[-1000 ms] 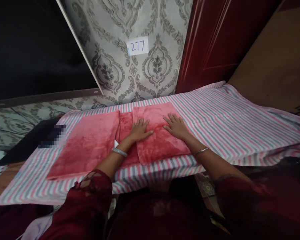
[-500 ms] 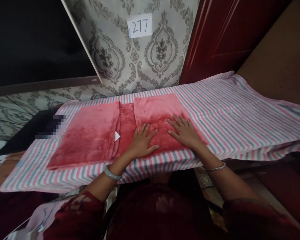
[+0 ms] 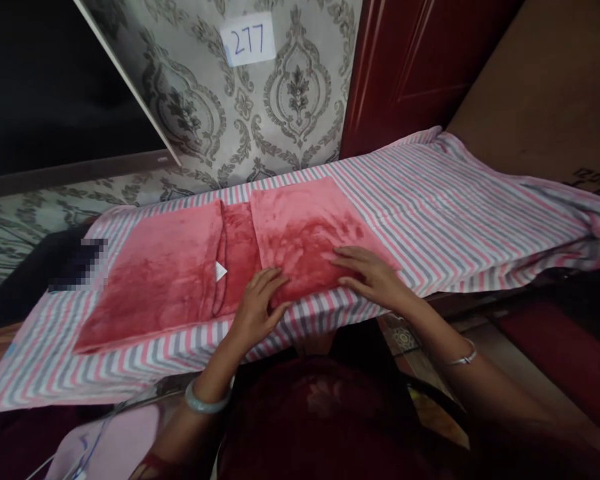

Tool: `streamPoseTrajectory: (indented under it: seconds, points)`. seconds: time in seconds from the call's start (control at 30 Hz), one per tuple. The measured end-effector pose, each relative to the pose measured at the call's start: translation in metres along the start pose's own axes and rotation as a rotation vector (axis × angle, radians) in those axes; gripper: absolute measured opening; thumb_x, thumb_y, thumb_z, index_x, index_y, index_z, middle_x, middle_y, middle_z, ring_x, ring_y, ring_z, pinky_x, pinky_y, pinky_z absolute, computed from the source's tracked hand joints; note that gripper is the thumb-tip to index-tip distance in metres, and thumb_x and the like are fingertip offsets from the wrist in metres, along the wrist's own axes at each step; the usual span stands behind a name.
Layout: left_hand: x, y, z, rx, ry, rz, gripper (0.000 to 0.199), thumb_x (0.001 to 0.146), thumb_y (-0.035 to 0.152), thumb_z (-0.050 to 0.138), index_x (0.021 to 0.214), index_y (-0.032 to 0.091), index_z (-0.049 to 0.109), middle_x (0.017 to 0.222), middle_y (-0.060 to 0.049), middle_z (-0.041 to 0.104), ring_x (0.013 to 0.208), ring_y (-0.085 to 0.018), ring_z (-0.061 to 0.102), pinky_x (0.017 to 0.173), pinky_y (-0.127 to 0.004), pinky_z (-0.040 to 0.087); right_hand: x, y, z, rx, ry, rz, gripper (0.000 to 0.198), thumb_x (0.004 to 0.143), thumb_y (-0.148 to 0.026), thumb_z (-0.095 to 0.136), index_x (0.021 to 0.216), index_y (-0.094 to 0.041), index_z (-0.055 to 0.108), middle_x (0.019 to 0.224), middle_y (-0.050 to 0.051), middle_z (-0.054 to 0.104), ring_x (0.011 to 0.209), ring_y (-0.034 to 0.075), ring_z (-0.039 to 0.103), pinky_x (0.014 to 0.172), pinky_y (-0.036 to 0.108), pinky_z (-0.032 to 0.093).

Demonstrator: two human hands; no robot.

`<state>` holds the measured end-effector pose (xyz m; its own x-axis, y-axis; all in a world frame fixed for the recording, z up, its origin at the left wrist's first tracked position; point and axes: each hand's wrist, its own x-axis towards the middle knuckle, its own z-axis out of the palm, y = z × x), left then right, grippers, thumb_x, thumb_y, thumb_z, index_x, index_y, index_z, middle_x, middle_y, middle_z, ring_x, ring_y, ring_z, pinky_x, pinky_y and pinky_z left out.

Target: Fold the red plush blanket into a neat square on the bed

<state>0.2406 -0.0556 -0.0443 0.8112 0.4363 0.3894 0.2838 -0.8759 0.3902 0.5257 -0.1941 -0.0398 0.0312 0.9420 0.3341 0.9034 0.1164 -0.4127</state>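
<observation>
A plush pinkish-red blanket (image 3: 155, 267) lies with both ends folded inward, leaving a narrow darker strip between the two folded parts. A small white tag (image 3: 221, 271) sticks out at the inner edge of the left part. My left hand (image 3: 257, 303) is at the front inner corner of the right part, fingers extended and thumb apart. Over the right part's front right area, my right hand (image 3: 373, 277) has its fingers stretched toward the left. Neither hand grasps the cloth. Brushed, darker patches mark the pile between the hands.
A striped pink, grey and white cloth (image 3: 455, 207) covers the table. Behind it are a patterned wall with a paper marked 277 (image 3: 249, 39), a dark screen (image 3: 55, 87) at left and a red panel (image 3: 405, 67). A brown cardboard surface (image 3: 545, 100) stands at right.
Both hands have drawn back toward the blanket's front edge, the left one also moving left. Fingers that lay spread flat are now closer together. The view has shifted slightly.
</observation>
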Motion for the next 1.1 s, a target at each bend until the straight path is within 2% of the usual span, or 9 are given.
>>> streamPoseTrajectory:
  seconds: [0.07,0.23,0.37,0.5,0.73,0.9,1.0,1.1]
  points:
    - [0.002,0.001,0.002,-0.026,0.031,-0.010,0.041,0.096,0.042,0.055,0.132,0.023,0.060,0.139,-0.012,0.062,0.136,-0.025,0.052,0.116,-0.048,0.043,-0.010,-0.003,0.002,0.022,0.019,-0.009,0.047,0.102,-0.049,0.045,0.138,-0.025,0.063,0.147,0.009,0.056,0.140,0.029,0.046,0.117,0.051,0.038]
    - [0.011,0.000,0.000,-0.033,0.055,-0.024,0.035,0.097,0.038,0.052,0.127,0.022,0.061,0.131,-0.011,0.068,0.128,-0.024,0.060,0.111,-0.045,0.048,-0.011,0.000,0.008,0.043,0.061,0.082,0.041,0.102,-0.042,0.041,0.129,-0.025,0.069,0.137,0.008,0.064,0.136,0.027,0.051,0.114,0.052,0.040]
    - [0.020,-0.001,-0.006,0.043,0.039,-0.060,0.025,0.097,0.034,0.049,0.114,0.022,0.064,0.117,-0.010,0.073,0.112,-0.025,0.067,0.100,-0.044,0.053,-0.008,0.001,0.006,0.074,0.086,0.041,0.041,0.102,-0.045,0.045,0.126,-0.023,0.070,0.135,0.009,0.066,0.133,0.027,0.053,0.113,0.049,0.042]
    - [0.033,0.002,-0.013,0.157,0.093,-0.004,0.021,0.099,0.031,0.048,0.104,0.020,0.065,0.104,-0.010,0.073,0.098,-0.025,0.067,0.088,-0.042,0.053,-0.005,0.001,0.003,0.065,0.075,0.013,0.039,0.100,-0.043,0.049,0.128,-0.022,0.068,0.134,0.010,0.066,0.130,0.029,0.055,0.111,0.049,0.044]
    - [0.046,0.002,-0.019,0.204,0.251,0.144,0.017,0.098,0.028,0.050,0.098,0.019,0.064,0.095,-0.009,0.067,0.093,-0.024,0.060,0.084,-0.039,0.050,0.000,0.007,0.006,0.138,0.249,-0.084,0.023,0.098,-0.036,0.056,0.106,-0.021,0.072,0.109,0.012,0.073,0.106,0.029,0.066,0.093,0.048,0.053]
    - [0.048,0.001,-0.021,0.176,0.269,0.164,0.013,0.097,0.026,0.052,0.099,0.020,0.064,0.094,-0.007,0.066,0.092,-0.023,0.060,0.083,-0.037,0.050,0.004,0.006,-0.003,0.204,0.241,-0.040,0.018,0.098,-0.030,0.055,0.090,-0.022,0.069,0.088,0.007,0.072,0.086,0.024,0.067,0.081,0.039,0.055]
    - [0.051,0.001,-0.023,0.131,0.284,0.158,0.011,0.097,0.025,0.053,0.099,0.020,0.063,0.094,-0.006,0.066,0.092,-0.022,0.061,0.083,-0.036,0.050,0.007,0.000,-0.007,0.189,0.242,-0.053,0.018,0.098,-0.035,0.058,0.101,-0.021,0.069,0.098,0.009,0.072,0.094,0.025,0.067,0.085,0.040,0.054]
    - [0.056,0.001,-0.025,0.103,0.318,0.175,0.011,0.097,0.025,0.053,0.099,0.020,0.063,0.093,-0.006,0.066,0.091,-0.022,0.061,0.082,-0.036,0.050,0.009,-0.007,-0.004,0.106,0.227,-0.079,0.026,0.097,-0.036,0.059,0.115,-0.019,0.068,0.113,0.013,0.069,0.106,0.029,0.063,0.092,0.044,0.053]
